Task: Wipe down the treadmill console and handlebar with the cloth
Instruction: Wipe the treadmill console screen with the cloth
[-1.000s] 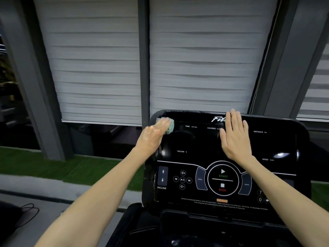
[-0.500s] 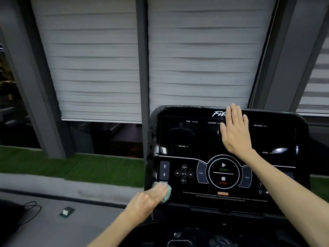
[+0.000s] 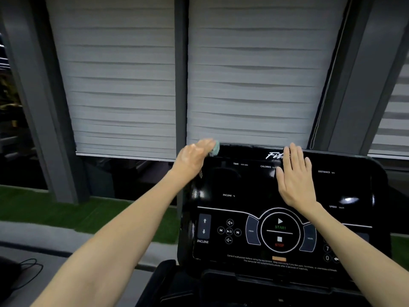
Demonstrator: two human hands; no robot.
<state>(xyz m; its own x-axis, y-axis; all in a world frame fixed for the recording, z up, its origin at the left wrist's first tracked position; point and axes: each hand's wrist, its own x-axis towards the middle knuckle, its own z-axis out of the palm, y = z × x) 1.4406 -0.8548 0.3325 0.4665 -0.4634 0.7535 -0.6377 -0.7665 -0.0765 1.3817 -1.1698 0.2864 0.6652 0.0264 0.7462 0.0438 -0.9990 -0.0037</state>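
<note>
nearest, the console (image 3: 250, 196) spreads wide, its long axis left to right, with buttons low and readouts above. the right hand (image 3: 294, 180) lies flat on its upper middle, fingers straight and together, holding nothing. farther up, at the top left corner, the left hand (image 3: 191, 157) presses the teal cloth (image 3: 215, 149) to the rim. blur hides the grip, but the fingers look stretched over it rather than curled. the panel face lies right of and below the cloth. grey blinds (image 3: 254, 74) hang behind.
</note>
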